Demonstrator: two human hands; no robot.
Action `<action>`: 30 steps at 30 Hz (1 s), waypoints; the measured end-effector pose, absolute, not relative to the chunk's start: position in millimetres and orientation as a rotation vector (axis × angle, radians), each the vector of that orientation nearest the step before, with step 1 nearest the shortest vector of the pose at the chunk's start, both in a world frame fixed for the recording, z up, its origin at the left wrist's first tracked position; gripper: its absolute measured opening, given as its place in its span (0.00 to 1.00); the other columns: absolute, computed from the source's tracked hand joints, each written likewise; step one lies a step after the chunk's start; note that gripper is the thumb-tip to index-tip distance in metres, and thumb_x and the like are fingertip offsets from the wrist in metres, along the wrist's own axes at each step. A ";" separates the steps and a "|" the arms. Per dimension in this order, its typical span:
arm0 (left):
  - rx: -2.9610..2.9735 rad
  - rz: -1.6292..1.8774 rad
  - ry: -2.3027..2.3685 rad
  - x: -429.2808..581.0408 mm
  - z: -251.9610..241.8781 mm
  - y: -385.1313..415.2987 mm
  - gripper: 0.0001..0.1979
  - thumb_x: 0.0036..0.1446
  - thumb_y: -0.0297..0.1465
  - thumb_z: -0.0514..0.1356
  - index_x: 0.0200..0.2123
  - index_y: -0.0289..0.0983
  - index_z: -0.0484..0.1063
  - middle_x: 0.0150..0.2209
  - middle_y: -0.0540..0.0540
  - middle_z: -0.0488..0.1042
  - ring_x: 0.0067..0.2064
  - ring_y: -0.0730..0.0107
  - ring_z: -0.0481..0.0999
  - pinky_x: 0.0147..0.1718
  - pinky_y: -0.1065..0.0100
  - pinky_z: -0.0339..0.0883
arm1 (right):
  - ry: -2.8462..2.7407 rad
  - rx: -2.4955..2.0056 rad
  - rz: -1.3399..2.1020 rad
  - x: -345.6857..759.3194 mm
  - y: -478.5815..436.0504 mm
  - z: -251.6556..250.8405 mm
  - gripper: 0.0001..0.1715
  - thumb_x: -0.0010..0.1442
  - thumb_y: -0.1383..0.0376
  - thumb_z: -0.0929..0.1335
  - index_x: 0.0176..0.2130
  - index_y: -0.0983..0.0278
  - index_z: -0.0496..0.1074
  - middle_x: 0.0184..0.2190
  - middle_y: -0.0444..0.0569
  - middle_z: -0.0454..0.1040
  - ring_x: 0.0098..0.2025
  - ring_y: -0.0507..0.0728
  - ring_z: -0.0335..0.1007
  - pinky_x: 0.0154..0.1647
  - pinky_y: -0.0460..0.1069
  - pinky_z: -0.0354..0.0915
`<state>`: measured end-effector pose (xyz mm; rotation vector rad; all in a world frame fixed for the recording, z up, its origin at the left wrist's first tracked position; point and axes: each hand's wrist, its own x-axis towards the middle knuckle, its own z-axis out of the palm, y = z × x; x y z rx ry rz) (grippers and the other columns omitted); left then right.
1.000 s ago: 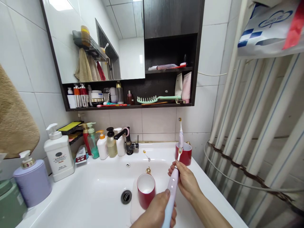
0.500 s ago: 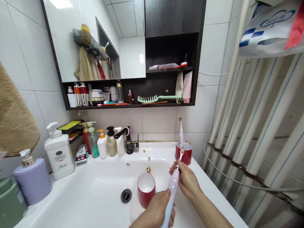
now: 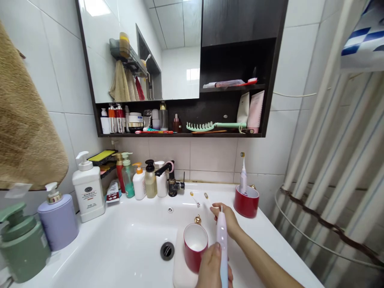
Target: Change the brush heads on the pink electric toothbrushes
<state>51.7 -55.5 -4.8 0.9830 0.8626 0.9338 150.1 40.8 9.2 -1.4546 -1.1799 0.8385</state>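
My left hand (image 3: 211, 266) is closed around the pink-to-blue handle of an electric toothbrush (image 3: 222, 234), held upright with its bare metal shaft at the top. Just behind the handle, my right hand (image 3: 229, 222) pinches a white brush head (image 3: 207, 199), which is off the handle and points toward the back ledge. Another brush head (image 3: 195, 199) lies loose on that ledge. Beside my left hand, a red cup (image 3: 195, 256) with a white inside stands on a pale mat in the sink. A second red cup (image 3: 246, 205) at the back right holds a white electric toothbrush (image 3: 243, 182).
The white sink (image 3: 120, 244) has a dark drain (image 3: 167, 251). A black faucet (image 3: 171, 180) rises at the back. Several pump bottles (image 3: 139, 184) line the left side. Above hangs a dark mirror cabinet (image 3: 240, 20) with toiletries. Pipes (image 3: 327, 160) run along the right wall.
The brush head has come off the toothbrush handle. My right hand has moved it left, away from the shaft and toward the back ledge. The view has swung slightly left.
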 end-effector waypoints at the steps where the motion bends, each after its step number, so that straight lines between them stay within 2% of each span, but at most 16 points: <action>1: 0.939 0.970 0.873 50.7 -2.0 -53.7 0.28 0.33 0.56 0.41 0.24 0.35 0.55 0.12 0.55 0.58 0.11 0.81 0.56 0.11 0.76 0.46 | -1.217 -1.497 0.788 144.3 53.1 8.6 0.05 0.39 0.65 0.64 0.21 0.64 0.64 0.10 0.38 0.60 0.16 0.49 0.58 0.18 0.44 0.53; 5: 0.814 1.068 0.915 51.6 0.6 -49.5 0.29 0.32 0.56 0.42 0.22 0.35 0.56 0.11 0.56 0.58 0.10 0.82 0.55 0.11 0.76 0.45 | -1.403 -1.698 0.546 130.3 97.5 7.7 0.05 0.40 0.68 0.63 0.17 0.65 0.62 0.13 0.40 0.62 0.21 0.49 0.60 0.24 0.45 0.54; 10: 0.748 1.117 0.945 57.6 -5.8 -46.0 0.29 0.31 0.56 0.44 0.22 0.35 0.58 0.08 0.57 0.55 0.09 0.82 0.53 0.10 0.77 0.43 | -1.559 -1.857 0.357 121.8 120.6 3.9 0.07 0.46 0.66 0.61 0.20 0.67 0.63 0.21 0.45 0.65 0.29 0.52 0.62 0.30 0.48 0.55; 15: 0.757 1.130 0.934 55.1 -0.9 -44.0 0.28 0.31 0.56 0.44 0.21 0.35 0.57 0.10 0.56 0.56 0.10 0.83 0.53 0.10 0.77 0.43 | -1.706 -1.875 0.325 108.7 118.1 2.9 0.12 0.50 0.63 0.58 0.33 0.67 0.63 0.34 0.48 0.65 0.35 0.52 0.61 0.35 0.51 0.57; 18: 0.783 1.111 0.931 52.1 1.6 -43.1 0.27 0.32 0.55 0.44 0.22 0.36 0.56 0.10 0.57 0.56 0.10 0.84 0.52 0.10 0.77 0.44 | -1.753 -1.850 0.403 97.0 112.3 6.7 0.13 0.51 0.63 0.58 0.37 0.67 0.61 0.36 0.48 0.64 0.35 0.51 0.61 0.35 0.52 0.59; 22: 0.887 1.078 0.894 48.2 1.5 -43.2 0.26 0.34 0.55 0.42 0.21 0.36 0.54 0.11 0.56 0.57 0.10 0.83 0.54 0.10 0.77 0.45 | -1.684 -1.747 0.496 92.3 93.6 17.8 0.10 0.48 0.65 0.60 0.33 0.67 0.64 0.33 0.49 0.66 0.35 0.52 0.62 0.34 0.48 0.58; 24: 0.947 1.046 0.872 46.6 0.9 -45.0 0.26 0.36 0.55 0.40 0.21 0.36 0.54 0.12 0.55 0.58 0.11 0.82 0.55 0.10 0.77 0.45 | -1.619 -1.682 0.570 101.6 74.6 24.1 0.10 0.47 0.65 0.60 0.28 0.68 0.66 0.25 0.48 0.68 0.29 0.53 0.64 0.28 0.46 0.58; 27: 1.029 0.974 0.863 46.9 -1.5 -50.8 0.25 0.37 0.54 0.41 0.22 0.36 0.55 0.12 0.55 0.59 0.11 0.82 0.55 0.10 0.77 0.45 | -1.495 -1.601 0.701 130.2 35.7 33.4 0.16 0.48 0.59 0.56 0.27 0.67 0.64 0.14 0.44 0.65 0.19 0.51 0.62 0.19 0.44 0.57; 30: 1.133 0.906 0.867 50.8 -6.8 -58.6 0.25 0.36 0.54 0.42 0.21 0.35 0.56 0.10 0.56 0.57 0.11 0.83 0.54 0.11 0.77 0.44 | -1.203 -1.396 0.922 162.8 -2.9 43.3 0.12 0.46 0.58 0.59 0.24 0.65 0.60 0.17 0.42 0.66 0.19 0.48 0.62 0.19 0.43 0.57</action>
